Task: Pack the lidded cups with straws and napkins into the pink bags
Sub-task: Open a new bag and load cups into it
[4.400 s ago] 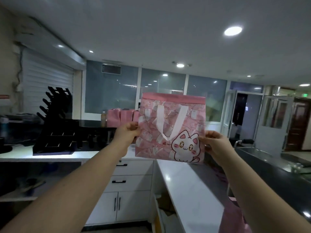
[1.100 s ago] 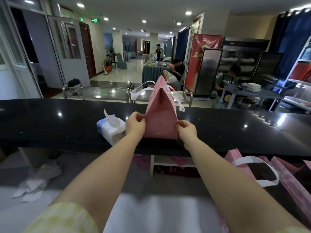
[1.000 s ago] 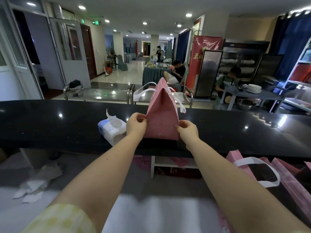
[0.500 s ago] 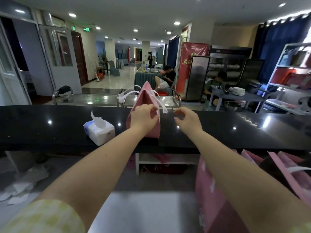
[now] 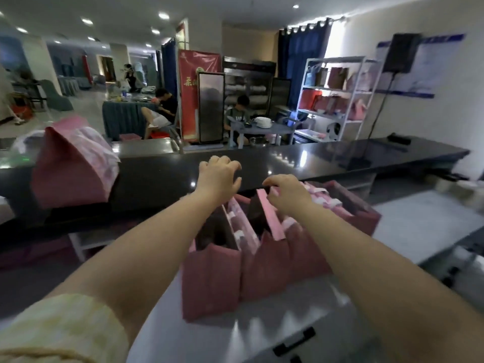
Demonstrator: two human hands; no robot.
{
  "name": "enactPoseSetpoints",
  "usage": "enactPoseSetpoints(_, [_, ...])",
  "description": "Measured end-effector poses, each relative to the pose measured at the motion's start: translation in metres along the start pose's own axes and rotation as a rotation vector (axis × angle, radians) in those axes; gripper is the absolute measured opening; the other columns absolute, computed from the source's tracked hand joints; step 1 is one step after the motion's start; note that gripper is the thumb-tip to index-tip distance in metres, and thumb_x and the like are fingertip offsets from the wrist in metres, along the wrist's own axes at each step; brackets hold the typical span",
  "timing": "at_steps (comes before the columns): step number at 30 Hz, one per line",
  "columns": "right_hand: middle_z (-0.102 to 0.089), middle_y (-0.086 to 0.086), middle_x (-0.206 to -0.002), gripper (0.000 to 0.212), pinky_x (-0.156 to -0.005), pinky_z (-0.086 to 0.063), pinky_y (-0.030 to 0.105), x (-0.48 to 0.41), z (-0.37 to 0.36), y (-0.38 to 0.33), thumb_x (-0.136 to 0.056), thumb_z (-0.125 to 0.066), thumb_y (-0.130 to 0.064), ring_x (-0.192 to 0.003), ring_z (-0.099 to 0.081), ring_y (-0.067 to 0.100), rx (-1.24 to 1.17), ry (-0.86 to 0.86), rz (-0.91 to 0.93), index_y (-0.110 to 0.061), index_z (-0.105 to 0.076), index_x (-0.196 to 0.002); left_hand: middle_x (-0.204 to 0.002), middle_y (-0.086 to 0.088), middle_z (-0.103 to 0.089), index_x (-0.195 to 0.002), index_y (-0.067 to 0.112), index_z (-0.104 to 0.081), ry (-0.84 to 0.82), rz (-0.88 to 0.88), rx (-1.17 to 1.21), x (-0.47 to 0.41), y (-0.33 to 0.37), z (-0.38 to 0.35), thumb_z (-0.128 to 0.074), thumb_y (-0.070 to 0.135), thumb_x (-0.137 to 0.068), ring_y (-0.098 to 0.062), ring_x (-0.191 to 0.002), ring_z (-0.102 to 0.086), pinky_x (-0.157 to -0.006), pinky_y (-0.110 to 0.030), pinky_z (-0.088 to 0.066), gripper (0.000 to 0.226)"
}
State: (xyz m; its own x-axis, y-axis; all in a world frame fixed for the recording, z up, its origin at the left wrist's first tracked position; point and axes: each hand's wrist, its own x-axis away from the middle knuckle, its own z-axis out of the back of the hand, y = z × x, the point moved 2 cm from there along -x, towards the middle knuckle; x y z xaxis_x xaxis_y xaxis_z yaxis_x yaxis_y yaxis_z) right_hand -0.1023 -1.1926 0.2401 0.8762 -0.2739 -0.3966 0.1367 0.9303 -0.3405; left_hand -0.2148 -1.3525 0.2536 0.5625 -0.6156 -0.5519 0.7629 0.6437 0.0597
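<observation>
A person is reaching with both bare arms over a row of pink bags (image 5: 212, 273) that are standing open-mouthed on the white counter (image 5: 408, 226), just below the long black counter (image 5: 157, 174) that is serving here as the landmark. The left hand (image 5: 217, 176) is hovering in front of the black counter's near edge, its fingers spread and loosely curled, holding nothing. The right hand (image 5: 288, 192) is hanging just beside it, over the middle of the row; its fingers are bent downward and are resting at the upper rim of one upright pink panel (image 5: 269, 213), though motion blur is making it impossible to tell whether they are pinching that rim or only brushing it. A pale yellow sleeve (image 5: 60, 328) is showing on the left arm, at the lower corner of the view.

Another pink bag (image 5: 70, 163) is sitting apart from the row, on top of the black counter toward its left end, its top closed into a peak. Beyond the black counter, two seated people (image 5: 237, 108) are bending over tables, and a white shelf rack (image 5: 337, 98) carrying more bags is standing against the wall past the counter's right end. Whether any cups, straws or napkins are lying inside the open bags cannot be told from this angle.
</observation>
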Motion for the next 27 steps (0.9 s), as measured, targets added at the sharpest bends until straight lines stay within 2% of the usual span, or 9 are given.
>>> enactPoseSetpoints(4, [-0.065,0.008,-0.111,0.028,-0.089,-0.048,0.04,0.082,0.045,0.086,-0.08,-0.061,-0.009,-0.108,-0.057,0.028,-0.008,0.064,-0.161,-0.018,-0.071,-0.104,-0.121,-0.002,-0.057,-0.126,0.027,-0.058,-0.062,-0.106,0.026,-0.004,0.128,-0.032,-0.054,0.04,-0.091,-0.027,-0.114,-0.049,-0.09,-0.043,-0.037,0.037])
enactPoseSetpoints(7, [-0.069,0.004,-0.111,0.032,-0.088,-0.051,0.039,0.138,0.079,0.142,-0.079,-0.061,-0.009,-0.104,-0.061,0.025,-0.026,0.107,-0.249,-0.02,-0.072,-0.107,-0.129,-0.003,-0.055,-0.129,0.028,-0.056,-0.149,-0.175,0.118,0.001,0.219,-0.059,-0.055,0.038,-0.089,-0.028,-0.119,-0.046,-0.092,-0.044,-0.036,0.041])
enactPoseSetpoints(9, [-0.069,0.003,-0.112,0.032,-0.091,-0.05,0.039,0.17,0.098,0.174,-0.079,-0.063,-0.01,-0.107,-0.06,0.024,-0.011,0.106,-0.286,-0.018,-0.072,-0.108,-0.131,-0.004,-0.053,-0.128,0.027,-0.057,-0.214,-0.195,0.157,0.006,0.267,-0.075,-0.055,0.038,-0.088,-0.03,-0.122,-0.043,-0.094,-0.047,-0.037,0.041])
enactPoseSetpoints(12, [-0.067,0.002,-0.113,0.029,-0.093,-0.047,0.04,0.204,0.111,0.214,-0.083,-0.063,-0.012,-0.111,-0.055,0.023,0.01,0.106,-0.352,-0.018,-0.07,-0.11,-0.124,-0.007,-0.056,-0.122,0.025,-0.06,-0.275,-0.2,0.097,0.011,0.316,-0.094,-0.056,0.04,-0.087,-0.033,-0.119,-0.047,-0.094,-0.051,-0.039,0.038])
enactPoseSetpoints(14, [-0.066,0.0,-0.116,0.029,-0.095,-0.045,0.039,0.217,0.111,0.235,-0.085,-0.061,-0.013,-0.114,-0.052,0.023,0.004,0.117,-0.388,-0.018,-0.068,-0.112,-0.123,-0.008,-0.055,-0.121,0.024,-0.059,-0.323,-0.222,0.085,0.014,0.337,-0.107,-0.056,0.042,-0.088,-0.033,-0.119,-0.045,-0.097,-0.053,-0.038,0.038])
enactPoseSetpoints(17, [-0.065,-0.001,-0.119,0.03,-0.095,-0.044,0.039,0.225,0.103,0.261,-0.086,-0.06,-0.013,-0.116,-0.049,0.021,-0.028,0.119,-0.435,-0.019,-0.066,-0.114,-0.125,-0.007,-0.054,-0.121,0.025,-0.058,-0.328,-0.226,0.145,0.02,0.356,-0.127,-0.054,0.043,-0.088,-0.032,-0.12,-0.043,-0.095,-0.05,-0.033,0.037])
enactPoseSetpoints(20, [-0.064,-0.002,-0.119,0.03,-0.096,-0.044,0.04,0.225,0.089,0.286,-0.086,-0.06,-0.014,-0.116,-0.049,0.021,-0.046,0.075,-0.453,-0.021,-0.066,-0.115,-0.124,-0.005,-0.054,-0.122,0.026,-0.057,-0.311,-0.146,0.201,0.027,0.368,-0.148,-0.054,0.045,-0.087,-0.031,-0.118,-0.042,-0.094,-0.045,-0.031,0.04])
enactPoseSetpoints(23, [-0.064,-0.003,-0.118,0.029,-0.095,-0.045,0.038,0.211,0.079,0.31,-0.088,-0.059,-0.015,-0.116,-0.049,0.019,-0.058,0.055,-0.447,-0.021,-0.065,-0.115,-0.126,-0.005,-0.051,-0.124,0.024,-0.054,-0.335,-0.078,0.15,0.023,0.371,-0.169,-0.055,0.04,-0.087,-0.03,-0.119,-0.039,-0.094,-0.044,-0.029,0.04])
enactPoseSetpoints(27, [-0.063,-0.006,-0.103,0.022,-0.086,-0.045,0.027,0.158,0.077,0.333,-0.089,-0.057,-0.013,-0.104,-0.052,0.014,-0.193,0.194,-0.418,-0.02,-0.068,-0.107,-0.126,-0.005,-0.052,-0.125,0.02,-0.054,-0.171,-0.097,0.145,-0.021,0.372,-0.19,-0.055,0.026,-0.085,-0.031,-0.119,-0.04,-0.096,-0.047,-0.028,0.04])
